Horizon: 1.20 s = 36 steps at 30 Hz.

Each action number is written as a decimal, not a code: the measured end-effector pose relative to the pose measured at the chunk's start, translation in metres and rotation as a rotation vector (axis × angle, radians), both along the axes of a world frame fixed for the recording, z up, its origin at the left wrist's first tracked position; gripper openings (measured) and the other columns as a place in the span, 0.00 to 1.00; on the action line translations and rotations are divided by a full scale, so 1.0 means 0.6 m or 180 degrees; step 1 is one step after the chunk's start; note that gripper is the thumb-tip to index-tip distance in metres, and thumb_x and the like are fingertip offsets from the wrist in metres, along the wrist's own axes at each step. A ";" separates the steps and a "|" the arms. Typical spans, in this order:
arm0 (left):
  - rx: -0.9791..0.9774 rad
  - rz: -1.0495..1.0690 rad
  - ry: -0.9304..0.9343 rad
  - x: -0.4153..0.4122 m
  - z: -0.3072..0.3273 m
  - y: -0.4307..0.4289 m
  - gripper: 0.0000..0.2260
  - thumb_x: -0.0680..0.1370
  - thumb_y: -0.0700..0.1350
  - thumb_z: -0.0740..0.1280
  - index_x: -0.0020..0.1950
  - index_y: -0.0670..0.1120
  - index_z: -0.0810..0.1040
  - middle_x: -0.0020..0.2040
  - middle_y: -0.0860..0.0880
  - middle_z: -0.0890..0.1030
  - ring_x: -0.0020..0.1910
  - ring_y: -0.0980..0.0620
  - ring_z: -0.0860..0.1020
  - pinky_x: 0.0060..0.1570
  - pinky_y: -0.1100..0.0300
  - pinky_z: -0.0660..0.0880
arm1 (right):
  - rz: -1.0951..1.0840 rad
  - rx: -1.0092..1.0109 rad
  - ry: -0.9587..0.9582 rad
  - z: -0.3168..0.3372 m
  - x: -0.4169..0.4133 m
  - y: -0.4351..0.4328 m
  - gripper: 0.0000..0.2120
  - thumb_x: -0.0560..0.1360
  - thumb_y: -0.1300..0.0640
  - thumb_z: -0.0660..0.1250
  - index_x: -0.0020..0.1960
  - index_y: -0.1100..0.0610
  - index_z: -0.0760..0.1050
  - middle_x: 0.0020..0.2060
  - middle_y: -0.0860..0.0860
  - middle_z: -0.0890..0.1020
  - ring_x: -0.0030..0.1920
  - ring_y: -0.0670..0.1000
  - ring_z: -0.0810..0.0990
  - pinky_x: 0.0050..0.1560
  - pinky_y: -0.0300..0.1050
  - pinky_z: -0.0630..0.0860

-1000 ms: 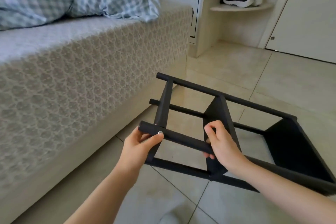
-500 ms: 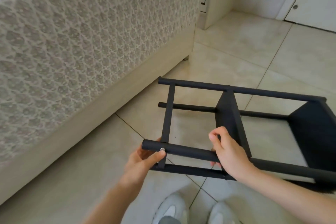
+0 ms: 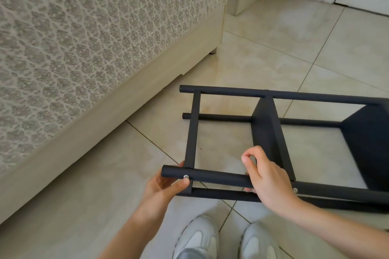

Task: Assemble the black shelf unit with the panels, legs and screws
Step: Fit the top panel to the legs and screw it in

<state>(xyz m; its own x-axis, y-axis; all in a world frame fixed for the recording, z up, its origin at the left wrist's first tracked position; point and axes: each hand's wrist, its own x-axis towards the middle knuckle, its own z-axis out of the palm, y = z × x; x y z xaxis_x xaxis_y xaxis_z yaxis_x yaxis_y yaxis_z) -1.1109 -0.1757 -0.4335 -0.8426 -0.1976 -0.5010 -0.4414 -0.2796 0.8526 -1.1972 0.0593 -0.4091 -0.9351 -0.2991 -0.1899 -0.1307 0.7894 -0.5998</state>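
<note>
Above the tiled floor (image 3: 273, 33) beside the bed (image 3: 84, 48), the black shelf unit (image 3: 267, 132) lies on its side, its nearest leg (image 3: 214, 177) cupped by the left hand (image 3: 166, 185), thumb by a silver screw (image 3: 185, 176), while the right hand (image 3: 267, 178) has its fingers (image 3: 248, 159) curled shut around that leg.

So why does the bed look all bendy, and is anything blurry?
In the head view the wide lens curves the bed edge; the shelf and both hands, left hand and right hand, look sharp; soft daylight leaves a pale sheen on the floor tiles, with faint shadows.
</note>
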 end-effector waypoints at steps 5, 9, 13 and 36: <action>-0.0464 -0.0259 0.0070 -0.009 -0.006 -0.022 0.23 0.67 0.41 0.80 0.59 0.49 0.79 0.56 0.46 0.82 0.54 0.48 0.82 0.54 0.55 0.79 | 0.0101 0.0241 -0.0055 -0.001 0.002 -0.001 0.04 0.82 0.47 0.50 0.49 0.43 0.60 0.29 0.51 0.82 0.28 0.37 0.79 0.42 0.52 0.77; -0.0869 -0.0618 0.0092 -0.016 -0.005 -0.033 0.21 0.72 0.36 0.76 0.60 0.55 0.79 0.56 0.52 0.82 0.53 0.51 0.83 0.52 0.58 0.80 | 0.0109 0.0254 -0.0105 -0.003 0.003 0.001 0.05 0.82 0.46 0.50 0.51 0.45 0.62 0.29 0.50 0.81 0.31 0.37 0.80 0.39 0.50 0.78; -0.1542 -0.1232 0.0068 -0.028 -0.002 -0.041 0.26 0.73 0.41 0.77 0.65 0.63 0.76 0.58 0.57 0.82 0.58 0.58 0.80 0.61 0.60 0.77 | 0.0119 0.0350 -0.0087 -0.012 0.010 0.005 0.12 0.77 0.39 0.43 0.50 0.43 0.61 0.29 0.49 0.81 0.30 0.38 0.81 0.38 0.48 0.78; -0.3072 -0.3212 0.1732 -0.095 -0.008 -0.082 0.31 0.80 0.56 0.65 0.81 0.56 0.56 0.81 0.62 0.52 0.81 0.55 0.45 0.77 0.53 0.49 | -0.0273 -0.0196 -0.2017 -0.008 -0.071 -0.010 0.06 0.82 0.51 0.59 0.50 0.52 0.72 0.35 0.48 0.86 0.34 0.45 0.82 0.40 0.42 0.75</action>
